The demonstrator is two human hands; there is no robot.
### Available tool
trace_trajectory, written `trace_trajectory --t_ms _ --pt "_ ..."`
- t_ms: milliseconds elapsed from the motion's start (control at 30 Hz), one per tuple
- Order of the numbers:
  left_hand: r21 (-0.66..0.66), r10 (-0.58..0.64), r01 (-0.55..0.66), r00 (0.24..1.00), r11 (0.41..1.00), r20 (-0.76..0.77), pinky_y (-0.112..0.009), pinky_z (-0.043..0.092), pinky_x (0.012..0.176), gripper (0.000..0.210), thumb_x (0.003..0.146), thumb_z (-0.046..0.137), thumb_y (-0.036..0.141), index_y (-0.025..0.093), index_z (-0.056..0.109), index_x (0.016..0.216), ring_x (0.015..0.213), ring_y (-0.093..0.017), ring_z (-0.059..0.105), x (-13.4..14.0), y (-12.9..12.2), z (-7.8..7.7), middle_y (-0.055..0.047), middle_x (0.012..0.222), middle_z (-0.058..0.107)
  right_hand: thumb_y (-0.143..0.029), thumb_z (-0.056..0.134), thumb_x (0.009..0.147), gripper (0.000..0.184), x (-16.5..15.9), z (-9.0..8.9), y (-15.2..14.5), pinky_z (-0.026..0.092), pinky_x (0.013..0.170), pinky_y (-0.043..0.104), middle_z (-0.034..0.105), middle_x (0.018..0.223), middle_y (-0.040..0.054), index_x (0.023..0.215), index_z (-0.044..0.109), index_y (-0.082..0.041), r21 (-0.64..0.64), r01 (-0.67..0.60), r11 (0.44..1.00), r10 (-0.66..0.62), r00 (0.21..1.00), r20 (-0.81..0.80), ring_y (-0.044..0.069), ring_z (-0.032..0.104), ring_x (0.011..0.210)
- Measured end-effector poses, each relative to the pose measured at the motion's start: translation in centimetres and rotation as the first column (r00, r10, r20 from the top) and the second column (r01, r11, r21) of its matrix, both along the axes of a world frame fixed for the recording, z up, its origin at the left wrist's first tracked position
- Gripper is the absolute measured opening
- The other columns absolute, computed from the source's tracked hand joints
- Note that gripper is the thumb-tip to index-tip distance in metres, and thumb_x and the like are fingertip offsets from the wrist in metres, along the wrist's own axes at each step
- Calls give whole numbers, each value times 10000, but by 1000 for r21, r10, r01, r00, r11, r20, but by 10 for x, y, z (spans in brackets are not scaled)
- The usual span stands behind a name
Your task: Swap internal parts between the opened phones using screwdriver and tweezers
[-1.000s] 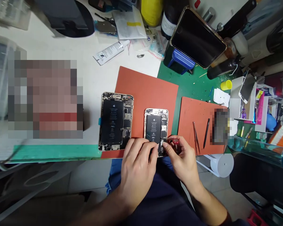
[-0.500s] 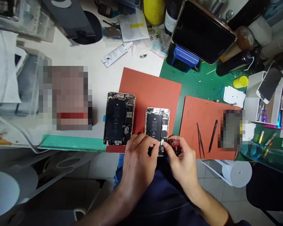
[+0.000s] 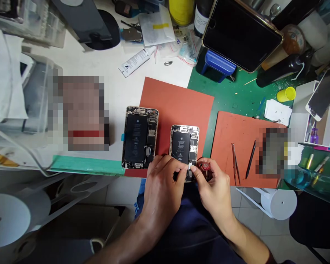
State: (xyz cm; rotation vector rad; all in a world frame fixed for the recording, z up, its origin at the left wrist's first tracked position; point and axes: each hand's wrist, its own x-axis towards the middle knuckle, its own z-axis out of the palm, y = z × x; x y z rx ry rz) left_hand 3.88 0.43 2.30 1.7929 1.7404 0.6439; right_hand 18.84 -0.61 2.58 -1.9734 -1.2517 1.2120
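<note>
A smaller opened phone [image 3: 180,145], its battery and circuit board bare, lies at the front edge of the orange mat. Over its lower end my left hand [image 3: 165,176] bends, thumb and forefinger pinched at a small whitish piece [image 3: 190,166]; whether they grip it is hidden. My right hand [image 3: 213,181] holds a screwdriver with a red cap [image 3: 206,166] tucked among its curled fingers, while its thumb tip touches the phone by the same piece. Left of it lies a larger opened phone [image 3: 136,137], close to my left knuckles.
On the right orange mat [image 3: 222,132] are tweezers [image 3: 235,163] and a black pen-like tool [image 3: 250,159]. A phone [image 3: 240,33] leans on a blue stand [image 3: 219,64]. A white tube [image 3: 137,61] lies behind the middle mat [image 3: 178,97]. The bench edge runs just under my hands.
The whole view has shifted slightly, with the bench things appearing a little further right. Both hands keep nearly the same pose over the smaller phone.
</note>
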Motion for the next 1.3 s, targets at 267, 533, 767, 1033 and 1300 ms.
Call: trace_trajectory --t_ms 267,533,767,1033,1300 --pt "-25 -3 3 1000 1000 -3 -374 456 800 228 981 707 109 215 645 789 816 -228 555 0 -1 -1 1 783 642 -404 688 992 170 0 0 2 493 616 262 699 770 -19 966 688 -236 -21 3 1000 -3 1000 8 148 610 622" --pt "-39 7 -6 1000 999 14 -371 465 784 235 966 716 93 218 643 781 820 -226 565 -1 -1 0 2 789 650 -431 702 979 196 -1 2 3 498 632 267 709 766 -14 965 702 -235 -53 23 998 -23 1000 6 156 622 642" --pt "72 -39 39 999 997 -8 -388 504 833 149 1032 644 114 207 678 920 873 -230 612 -3 -9 0 -19 875 692 -446 708 981 218 -1 5 2 480 596 258 691 745 -20 977 706 -228 -59 26 998 -26 1000 0 144 592 612" --pt "284 -214 224 975 932 -68 -411 512 917 358 979 731 64 158 712 1324 1037 -266 678 -13 -34 -13 -86 1080 783 -458 718 987 238 0 6 0 503 600 255 690 786 -15 1027 698 -225 -61 28 998 -31 998 -59 139 589 631" --pt "335 -238 286 955 898 -178 -438 475 953 427 986 774 171 116 695 1403 1049 -287 672 -12 -43 -23 -115 1076 787 -463 675 1028 250 6 16 0 548 662 285 727 841 27 995 742 -224 -28 5 1000 -5 1000 -12 173 638 715"
